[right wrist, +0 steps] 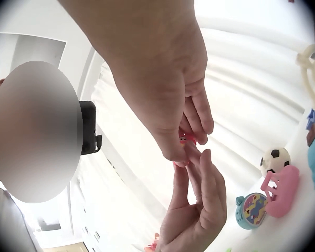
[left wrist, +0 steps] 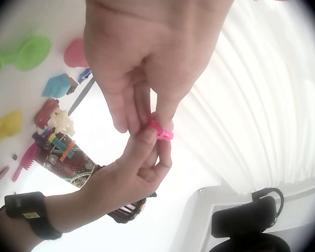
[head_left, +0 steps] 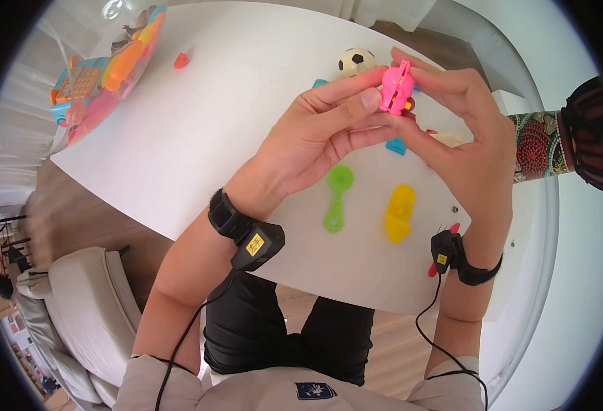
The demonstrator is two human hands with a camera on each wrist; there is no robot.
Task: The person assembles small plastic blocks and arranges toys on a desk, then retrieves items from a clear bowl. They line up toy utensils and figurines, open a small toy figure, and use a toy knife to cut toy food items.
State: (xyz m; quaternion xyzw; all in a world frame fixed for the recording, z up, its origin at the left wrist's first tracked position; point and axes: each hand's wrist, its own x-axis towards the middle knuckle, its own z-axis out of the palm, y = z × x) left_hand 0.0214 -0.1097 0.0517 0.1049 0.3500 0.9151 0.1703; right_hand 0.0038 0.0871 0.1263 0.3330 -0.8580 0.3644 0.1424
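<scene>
A small bright-pink rounded plastic toy [head_left: 392,92] is held up over the table, with a dark seam running along it between two halves. My left hand [head_left: 308,133] pinches it from the left, thumb on its near side. On the other side, my right hand [head_left: 476,130] grips it with thumb and fingers. In the left wrist view, the fingertips of both hands meet around the pink toy [left wrist: 163,132], covering much of it. A bit of yellow and brown shows at its lower right edge in the head view.
Below the hands, a green toy spoon [head_left: 339,195] and a yellow toy piece [head_left: 399,214] lie on the white table [head_left: 199,130]. Behind are a toy football [head_left: 356,61], a pink handled toy [right wrist: 283,191] and a blue toy clock [right wrist: 251,211]. A patterned drum [head_left: 541,147] stands right.
</scene>
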